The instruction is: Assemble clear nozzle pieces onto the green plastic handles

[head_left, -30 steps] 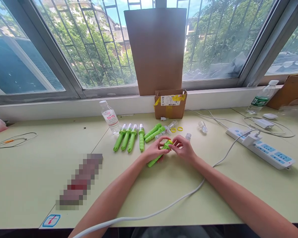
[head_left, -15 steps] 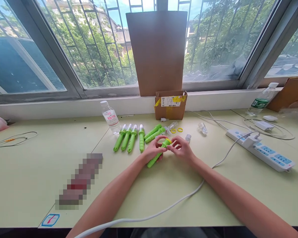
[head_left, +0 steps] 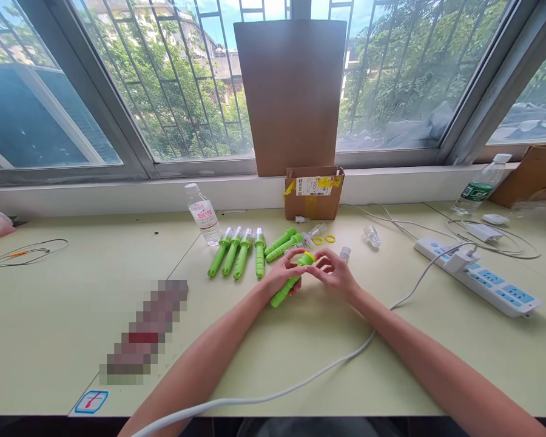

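My left hand (head_left: 279, 272) is closed around a green ribbed plastic handle (head_left: 282, 295), tilted with its wider end up and to the right. At that end a yellow ring (head_left: 309, 255) shows, and my right hand (head_left: 335, 274) pinches it with thumb and fingers. Part of the handle is hidden behind my fingers. Just beyond lie more green handles (head_left: 284, 246), without clear tops that I can make out. To the left, several green handles with clear tops (head_left: 241, 258) lie in a row. Two loose yellow rings (head_left: 330, 238) rest behind my hands.
Clear plastic pieces (head_left: 372, 237) lie to the right, near a white power strip (head_left: 477, 273). A white cable (head_left: 300, 388) crosses in front of me over the table. A water bottle (head_left: 204, 215) and a small cardboard box (head_left: 313, 203) stand at the back.
Both hands stay almost in place, with slight finger movement at the yellow ring. The view has shifted very slightly.
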The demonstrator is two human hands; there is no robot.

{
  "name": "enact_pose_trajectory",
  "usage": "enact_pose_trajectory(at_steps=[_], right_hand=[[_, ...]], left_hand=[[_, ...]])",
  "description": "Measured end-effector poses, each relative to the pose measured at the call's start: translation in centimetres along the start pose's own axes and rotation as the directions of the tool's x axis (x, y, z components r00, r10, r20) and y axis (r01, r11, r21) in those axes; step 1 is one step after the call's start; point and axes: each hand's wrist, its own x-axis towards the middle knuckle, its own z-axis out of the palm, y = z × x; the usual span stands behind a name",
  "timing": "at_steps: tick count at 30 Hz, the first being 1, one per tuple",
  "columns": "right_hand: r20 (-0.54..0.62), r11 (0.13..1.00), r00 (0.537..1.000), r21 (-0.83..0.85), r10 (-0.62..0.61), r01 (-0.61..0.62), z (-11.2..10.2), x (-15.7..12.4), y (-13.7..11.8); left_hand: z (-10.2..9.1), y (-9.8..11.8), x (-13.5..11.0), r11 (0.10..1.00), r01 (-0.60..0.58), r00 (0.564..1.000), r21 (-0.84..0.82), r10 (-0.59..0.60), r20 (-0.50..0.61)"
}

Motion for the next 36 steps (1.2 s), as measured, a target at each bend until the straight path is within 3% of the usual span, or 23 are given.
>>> enact_pose_trajectory(at_steps=[13, 27, 30, 36], right_hand=[[0.007, 1.000, 1.000, 0.021, -0.015, 0.015, 0.1, 0.1, 0.1], [-0.043, 0.999, 0.999, 0.053, 0.003, 0.000, 0.3, 0.1, 0.2], [-0.039, 0.998, 0.999, 0.054, -0.019, 0.021, 0.4, 0.0, 0.0], [-0.083, 0.996, 0.995, 0.058, -0.060, 0.065, 1.1, -0.9, -0.5]], left_hand=[[-0.1, 0.1, 0.0, 0.976, 0.054, 0.993, -0.210, -0.031, 0.111], [-0.3, 0.4, 0.0, 0.953, 0.139, 0.983, -0.269, -0.100, 0.153], [-0.2, 0.6, -0.1, 0.960, 0.131, 0.985, -0.247, -0.099, 0.139], [-0.2, 1.8, -0.3, 0.993, 0.109, 0.990, -0.037, -0.105, 0.091]])
